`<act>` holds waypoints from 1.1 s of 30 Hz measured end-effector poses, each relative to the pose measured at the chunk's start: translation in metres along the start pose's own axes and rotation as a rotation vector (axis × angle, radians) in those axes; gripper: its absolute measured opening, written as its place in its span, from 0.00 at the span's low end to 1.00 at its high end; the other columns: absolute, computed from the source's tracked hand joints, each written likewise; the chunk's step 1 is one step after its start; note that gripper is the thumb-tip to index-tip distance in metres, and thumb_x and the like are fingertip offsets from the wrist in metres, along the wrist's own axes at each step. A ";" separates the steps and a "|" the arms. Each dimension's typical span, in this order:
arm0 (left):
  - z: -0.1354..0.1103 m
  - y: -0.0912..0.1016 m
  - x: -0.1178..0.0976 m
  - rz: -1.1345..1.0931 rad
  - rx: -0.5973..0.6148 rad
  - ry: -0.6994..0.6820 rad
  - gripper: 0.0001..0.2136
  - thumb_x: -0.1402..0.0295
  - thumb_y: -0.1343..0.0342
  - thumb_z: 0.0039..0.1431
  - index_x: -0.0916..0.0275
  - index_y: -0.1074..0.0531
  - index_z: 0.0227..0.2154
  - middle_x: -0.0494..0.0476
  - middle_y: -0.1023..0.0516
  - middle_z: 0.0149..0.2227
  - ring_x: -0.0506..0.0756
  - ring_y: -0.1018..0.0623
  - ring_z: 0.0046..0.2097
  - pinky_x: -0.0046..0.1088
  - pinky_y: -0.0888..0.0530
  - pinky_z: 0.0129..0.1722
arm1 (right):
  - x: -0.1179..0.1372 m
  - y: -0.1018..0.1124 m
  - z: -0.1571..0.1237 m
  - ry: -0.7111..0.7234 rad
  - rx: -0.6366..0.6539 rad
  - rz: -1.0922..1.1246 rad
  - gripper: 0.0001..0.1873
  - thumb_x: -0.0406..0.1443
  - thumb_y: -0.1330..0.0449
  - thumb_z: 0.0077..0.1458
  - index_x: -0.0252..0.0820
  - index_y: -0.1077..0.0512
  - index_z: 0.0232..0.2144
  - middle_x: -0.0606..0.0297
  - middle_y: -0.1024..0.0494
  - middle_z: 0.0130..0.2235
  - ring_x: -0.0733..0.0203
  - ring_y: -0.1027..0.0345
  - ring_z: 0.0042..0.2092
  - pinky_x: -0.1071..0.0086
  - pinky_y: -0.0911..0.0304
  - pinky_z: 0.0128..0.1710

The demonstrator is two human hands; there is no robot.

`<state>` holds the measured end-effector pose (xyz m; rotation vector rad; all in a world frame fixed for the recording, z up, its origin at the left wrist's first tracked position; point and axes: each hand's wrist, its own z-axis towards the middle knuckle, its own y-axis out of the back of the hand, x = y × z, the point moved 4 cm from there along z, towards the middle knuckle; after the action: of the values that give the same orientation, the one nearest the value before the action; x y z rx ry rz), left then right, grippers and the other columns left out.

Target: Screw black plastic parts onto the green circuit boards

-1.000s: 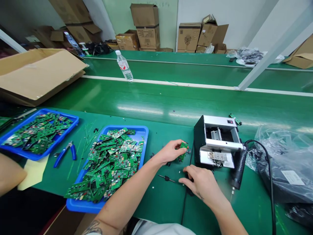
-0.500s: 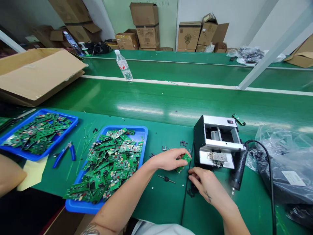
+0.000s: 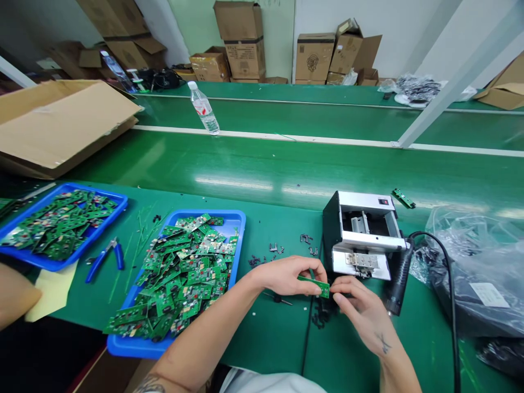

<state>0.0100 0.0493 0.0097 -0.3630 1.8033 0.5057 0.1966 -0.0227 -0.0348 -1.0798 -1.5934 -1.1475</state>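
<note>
My left hand (image 3: 295, 275) grips a small green circuit board (image 3: 315, 285) between thumb and fingers, a little above the green mat. Close against the board's right end is my right hand (image 3: 357, 300), thumb and fingertips pinched together. What they hold, if anything, is too small to make out. Under the hands lie small black plastic parts (image 3: 320, 316). A thin black tool (image 3: 278, 298) lies just below my left wrist. More black clips (image 3: 306, 238) are scattered beyond the hands, in front of the black and silver machine (image 3: 370, 240).
Blue trays (image 3: 241, 229) of circuit boards stand to the left, with blue-handled pliers (image 3: 105, 259) between them. A black electric screwdriver (image 3: 399, 281) and its cable lie beside the machine. Plastic bags (image 3: 475, 273) fill the right. Another person's arm (image 3: 16, 295) shows at the left edge.
The circuit board has turned flatter and moved slightly right and down with my left hand. My right hand has come from the mat up to the board's right end.
</note>
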 end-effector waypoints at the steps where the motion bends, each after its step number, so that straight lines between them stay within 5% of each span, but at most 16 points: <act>1: 0.000 -0.003 -0.001 -0.036 0.021 0.011 0.10 0.65 0.43 0.57 0.61 0.30 0.41 0.54 0.26 0.37 0.48 0.28 0.30 0.22 0.31 0.30 | -0.001 0.001 -0.001 -0.008 -0.058 0.067 0.09 0.41 0.38 0.54 0.42 0.23 0.34 0.58 0.25 0.41 0.62 0.30 0.33 0.72 0.32 0.28; 6: 0.004 -0.018 -0.001 -0.147 0.011 0.017 0.11 0.63 0.46 0.59 0.61 0.33 0.44 0.53 0.31 0.38 0.45 0.30 0.25 0.22 0.31 0.23 | -0.011 -0.004 -0.004 -0.028 -0.303 0.253 0.11 0.42 0.35 0.51 0.41 0.23 0.34 0.64 0.24 0.30 0.65 0.33 0.23 0.71 0.32 0.24; 10: 0.007 -0.020 -0.004 -0.095 -0.093 -0.072 0.09 0.66 0.46 0.60 0.61 0.33 0.42 0.53 0.31 0.40 0.47 0.29 0.33 0.25 0.29 0.35 | -0.023 -0.011 -0.008 -0.044 -0.426 0.380 0.12 0.40 0.34 0.50 0.41 0.24 0.36 0.62 0.22 0.32 0.62 0.28 0.27 0.66 0.28 0.30; 14: 0.009 -0.018 -0.006 -0.044 -0.157 -0.128 0.09 0.68 0.46 0.59 0.62 0.33 0.42 0.55 0.29 0.42 0.51 0.30 0.42 0.27 0.32 0.44 | -0.027 -0.012 -0.009 -0.043 -0.420 0.470 0.10 0.40 0.32 0.47 0.42 0.22 0.34 0.59 0.21 0.38 0.57 0.25 0.32 0.61 0.26 0.35; 33: 0.005 -0.014 -0.008 0.024 -0.105 -0.137 0.10 0.67 0.45 0.59 0.62 0.31 0.43 0.56 0.27 0.42 0.52 0.29 0.42 0.27 0.32 0.44 | -0.026 -0.014 -0.008 0.013 -0.349 0.493 0.05 0.37 0.33 0.47 0.42 0.21 0.29 0.58 0.21 0.36 0.54 0.28 0.40 0.60 0.28 0.40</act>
<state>0.0236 0.0401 0.0136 -0.3700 1.6550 0.6289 0.1905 -0.0377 -0.0610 -1.5810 -1.0441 -1.1025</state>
